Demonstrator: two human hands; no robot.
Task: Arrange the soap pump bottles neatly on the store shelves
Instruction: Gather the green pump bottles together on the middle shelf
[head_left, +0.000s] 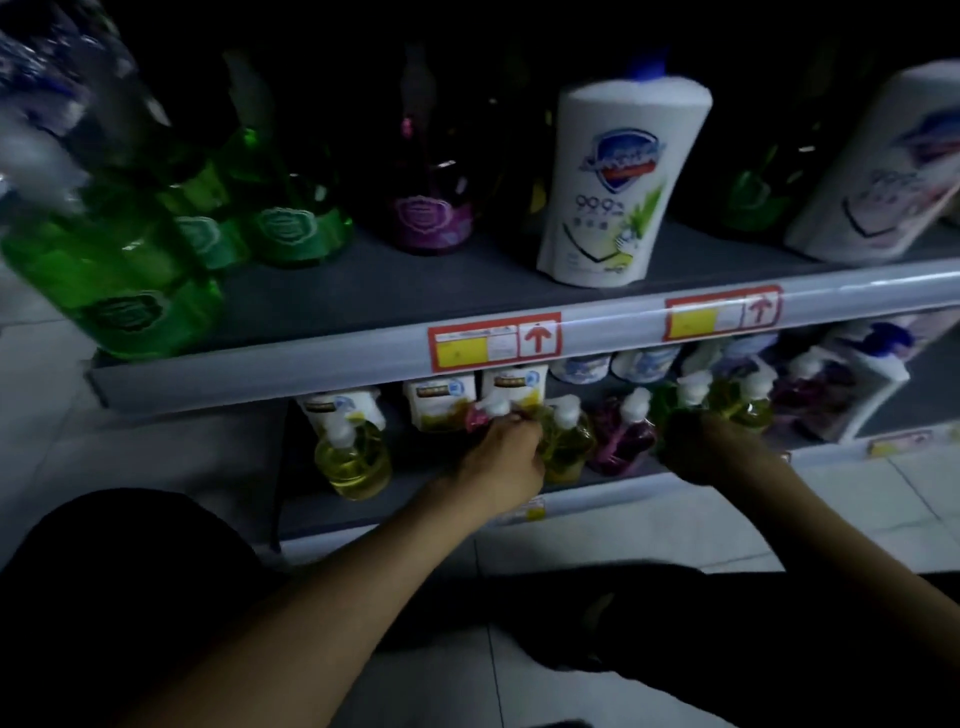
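Note:
On the lower shelf (363, 512) stand small pump bottles with white pumps. My left hand (506, 460) is closed around a pink bottle (480, 415), mostly hidden behind the fingers, beside a yellow bottle (566, 441). My right hand (698, 449) grips a green bottle (667, 410), next to another yellow bottle (748, 405). A purple-pink bottle (623, 436) stands between my hands. One yellow bottle (353, 457) stands alone at the left.
The upper shelf (363, 291) carries big green bottles (130, 270), a purple one (431, 208) and white refill bottles (618, 182). White refill pouches (441, 400) stand behind the small bottles. Price tags (493, 340) sit on the rail. The floor is pale tile.

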